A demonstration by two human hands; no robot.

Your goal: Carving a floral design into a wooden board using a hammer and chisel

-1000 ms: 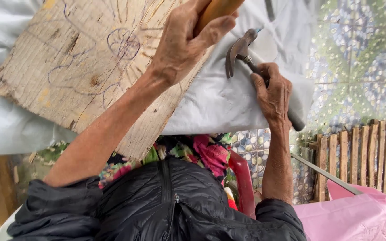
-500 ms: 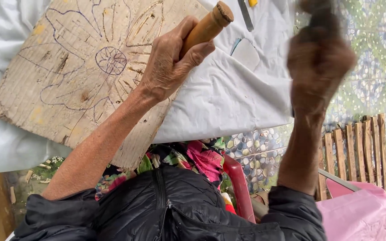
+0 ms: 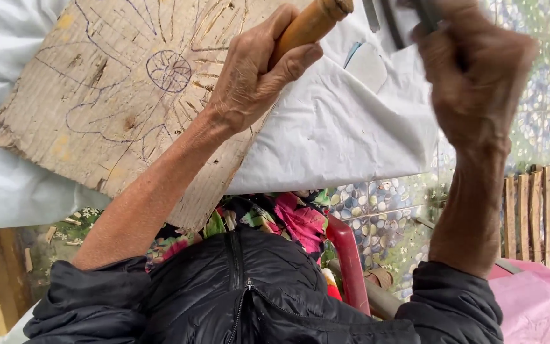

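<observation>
Lowered, right hand (image 3: 472,83) grips blurred hammer; left fingers (image 3: 288,38) wrap chisel handle (image 3: 310,24).

Rough wooden board (image 3: 116,108), smooth wooden handle (image 3: 310,25), seemingly plastic sheet (image 3: 326,134)

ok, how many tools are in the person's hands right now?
2. A wooden-handled tool sits in the left hand over the wooden board; a dark tool handle, head out of frame, is in the blurred right hand.
</observation>
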